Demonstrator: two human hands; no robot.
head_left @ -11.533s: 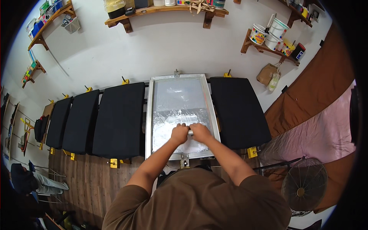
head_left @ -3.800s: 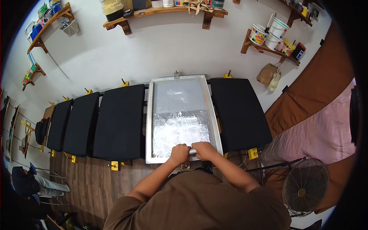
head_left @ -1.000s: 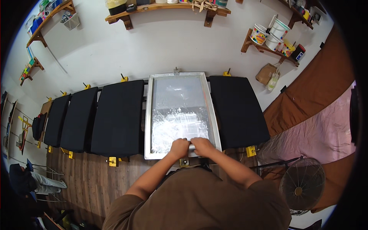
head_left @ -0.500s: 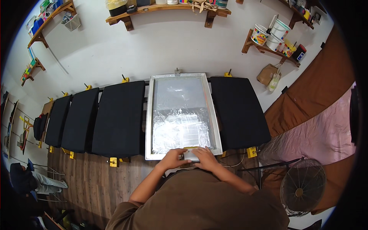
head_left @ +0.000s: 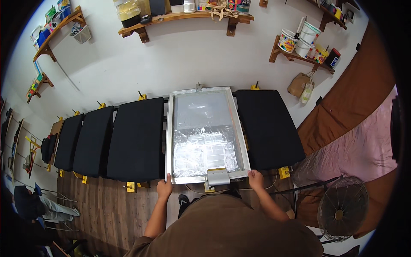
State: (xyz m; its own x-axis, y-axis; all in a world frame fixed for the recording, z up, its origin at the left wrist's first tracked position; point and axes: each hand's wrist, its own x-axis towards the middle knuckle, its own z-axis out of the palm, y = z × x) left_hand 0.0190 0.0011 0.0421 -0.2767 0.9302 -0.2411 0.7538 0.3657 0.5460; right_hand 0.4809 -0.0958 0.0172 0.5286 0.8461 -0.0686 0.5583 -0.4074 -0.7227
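The framed screen point(head_left: 204, 136) lies mid-view, squeegee point(head_left: 219, 176) at its 6 o'clock; left hand point(head_left: 164, 188) and right hand point(head_left: 256, 180) grip its 7 and 5 o'clock corners, apparently steadying it; the next move calls for even pressure.

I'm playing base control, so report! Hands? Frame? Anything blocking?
Left hand on near-left corner of metal frame, right hand on near-right. Metal frame between black pads. Maybe blocking: silver tool at frame's near edge, between hands.

The brown shirt point(head_left: 222, 225) has short, loose sleeves point(head_left: 140, 245).
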